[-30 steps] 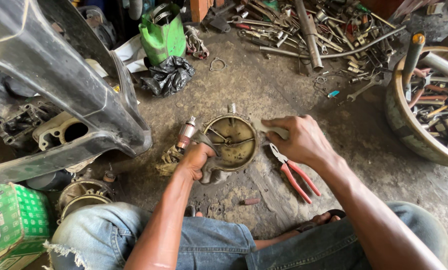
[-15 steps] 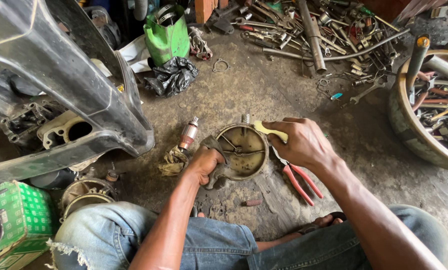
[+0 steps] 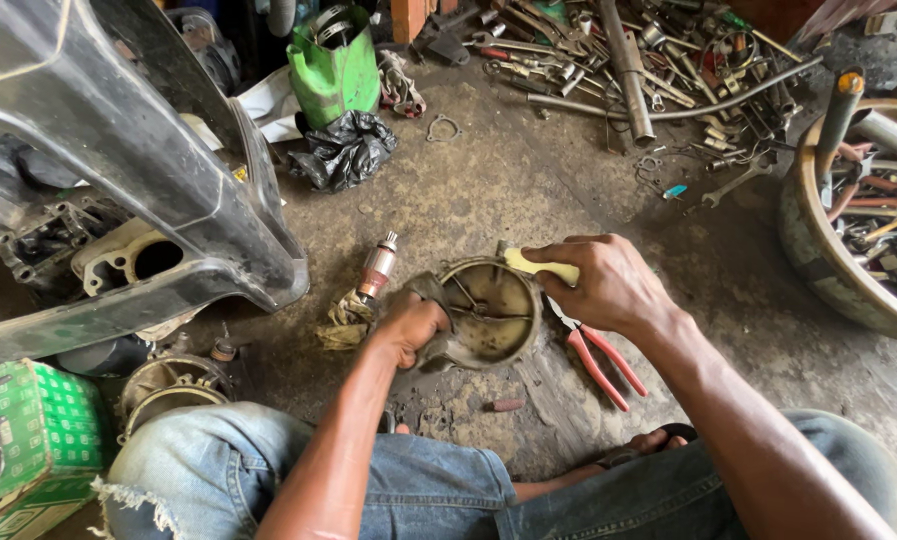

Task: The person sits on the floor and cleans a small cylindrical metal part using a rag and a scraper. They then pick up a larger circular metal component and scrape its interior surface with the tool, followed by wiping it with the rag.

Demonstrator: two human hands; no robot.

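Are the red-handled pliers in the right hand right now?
No: the red-handled pliers lie on the floor under the right hand, which holds a pale yellow piece at the rim of the round metal housing.

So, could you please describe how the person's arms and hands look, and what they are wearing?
Both arms are bare, with no sleeves in view. The left hand and right hand wear no gloves, rings or watch. Below them are frayed blue denim shorts.
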